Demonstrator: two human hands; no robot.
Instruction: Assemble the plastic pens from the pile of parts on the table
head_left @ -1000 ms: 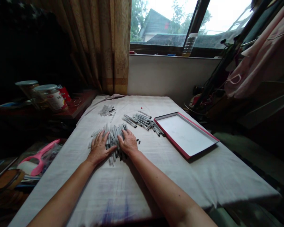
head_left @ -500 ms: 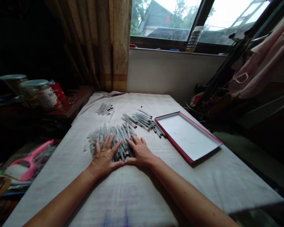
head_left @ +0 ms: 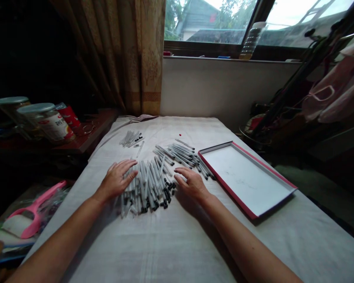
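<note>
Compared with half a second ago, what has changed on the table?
The left hand moved left and forward, the right hand rightward, so they no longer meet, uncovering black caps beside the near pens. The tray and farther pens stayed put.

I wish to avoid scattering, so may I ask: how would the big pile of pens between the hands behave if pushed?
The pile of pens would probably spread, not move as one, since its pens lie loosely crossed. Each looks slim and straight, so likely stiff and light. Small black pieces beside it look loose and might scatter.
</note>
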